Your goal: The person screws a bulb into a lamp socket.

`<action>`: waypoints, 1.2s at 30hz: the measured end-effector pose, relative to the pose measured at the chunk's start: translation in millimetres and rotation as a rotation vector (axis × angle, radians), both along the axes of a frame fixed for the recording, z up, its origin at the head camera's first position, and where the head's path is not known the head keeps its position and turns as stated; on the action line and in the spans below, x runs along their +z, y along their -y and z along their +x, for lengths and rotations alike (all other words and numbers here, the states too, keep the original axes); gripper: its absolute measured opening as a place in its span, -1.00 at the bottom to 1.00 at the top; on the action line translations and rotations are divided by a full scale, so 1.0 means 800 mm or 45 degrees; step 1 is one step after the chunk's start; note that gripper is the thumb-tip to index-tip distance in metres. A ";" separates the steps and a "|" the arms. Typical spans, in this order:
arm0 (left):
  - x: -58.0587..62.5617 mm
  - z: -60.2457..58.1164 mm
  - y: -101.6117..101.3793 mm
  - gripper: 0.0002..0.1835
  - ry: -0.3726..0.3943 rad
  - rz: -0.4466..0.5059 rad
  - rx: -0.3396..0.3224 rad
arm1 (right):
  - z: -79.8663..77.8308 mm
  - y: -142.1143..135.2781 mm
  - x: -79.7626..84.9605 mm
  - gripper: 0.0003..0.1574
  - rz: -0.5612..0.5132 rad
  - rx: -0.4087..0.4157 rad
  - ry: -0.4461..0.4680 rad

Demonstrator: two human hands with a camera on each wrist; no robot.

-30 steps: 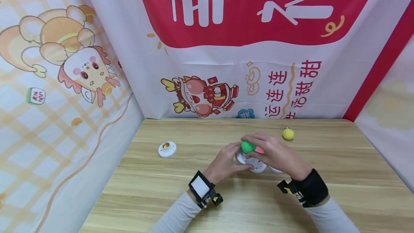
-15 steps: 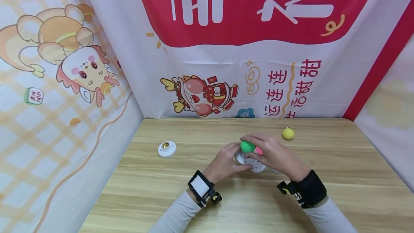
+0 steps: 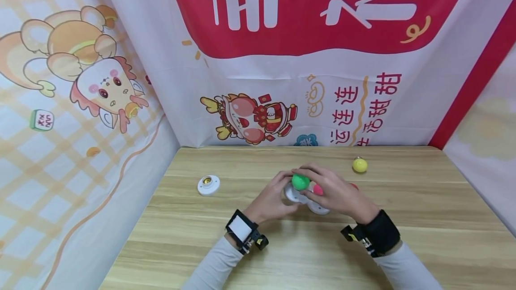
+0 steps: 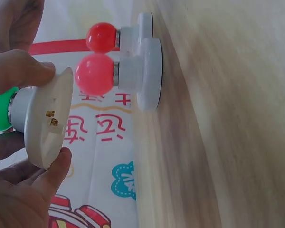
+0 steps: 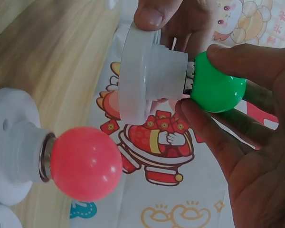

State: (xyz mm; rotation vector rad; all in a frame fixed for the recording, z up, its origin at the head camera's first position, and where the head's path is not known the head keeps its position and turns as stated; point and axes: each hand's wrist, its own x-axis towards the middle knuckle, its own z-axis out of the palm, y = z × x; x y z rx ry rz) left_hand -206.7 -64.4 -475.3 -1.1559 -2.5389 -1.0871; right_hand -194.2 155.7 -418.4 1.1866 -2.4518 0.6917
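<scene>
My left hand [image 3: 270,200] grips the rim of a round white lamp holder [image 5: 147,76], which is raised off the table and tilted. Its hollow underside shows two small brass contacts in the left wrist view. A green light bulb [image 5: 217,85] sits in the holder's socket, a bit of its metal collar still showing. My right hand [image 3: 338,194] holds this bulb between thumb and fingers. Close by on the table stands another holder with a pink bulb [image 5: 85,164]. Behind it, in the left wrist view, a red bulb [image 4: 102,37] sits in its own holder.
On the left of the wooden table [image 3: 242,164] lies a white lamp holder [image 3: 208,185] without a bulb. A loose yellow bulb [image 3: 359,165] lies toward the back right. Printed cloth [image 3: 258,70] hangs along the table's back edge and both sides.
Both hands have shifted slightly left together with the green bulb and its holder, away from the pink bulb's holder. The red bulb now peeks out behind the right hand.
</scene>
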 end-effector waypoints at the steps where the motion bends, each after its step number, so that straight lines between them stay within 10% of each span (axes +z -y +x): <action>1: 0.000 -0.001 0.002 -0.14 0.001 -0.002 0.004 | -0.001 0.002 0.000 -0.20 -0.001 0.004 0.000; 17: -0.025 -0.024 0.008 -0.09 0.066 -0.280 0.198 | -0.017 0.018 -0.024 -0.42 0.127 0.005 0.096; 36: -0.041 -0.032 -0.003 -0.01 0.074 -0.513 0.183 | -0.029 0.012 -0.053 -0.41 0.168 -0.002 0.218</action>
